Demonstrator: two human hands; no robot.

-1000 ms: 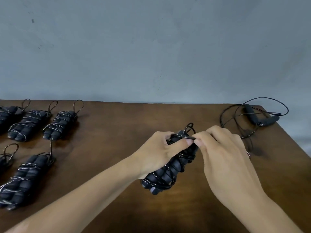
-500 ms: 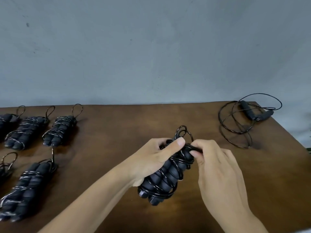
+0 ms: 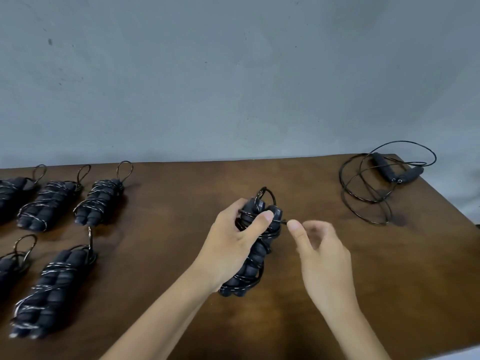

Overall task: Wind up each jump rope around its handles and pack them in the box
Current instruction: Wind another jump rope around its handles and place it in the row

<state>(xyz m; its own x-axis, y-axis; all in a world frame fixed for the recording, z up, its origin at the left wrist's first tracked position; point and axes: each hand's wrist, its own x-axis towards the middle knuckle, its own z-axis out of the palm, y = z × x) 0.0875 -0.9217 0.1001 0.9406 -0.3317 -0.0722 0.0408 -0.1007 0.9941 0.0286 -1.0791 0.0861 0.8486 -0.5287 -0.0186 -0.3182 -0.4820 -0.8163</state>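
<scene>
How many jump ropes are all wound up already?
6: three in the back row at left, two nearer in front, and one in the left hand. More may lie past the left edge.

A dark-stained wooden table (image 3: 324,255) showed a smooth, faintly glossy finish with visible grain. On it, the wound jump rope (image 3: 255,245) gripped at centre had matt, foam-like black handles wrapped in thin, shiny black cord. Bundles left of it (image 3: 100,201) carried cord glinting silvery. The unwound rope (image 3: 384,183) at the table's far right corner looked glossy. Behind the table, the wall (image 3: 233,74) was matt grey, slightly scuffed.
</scene>
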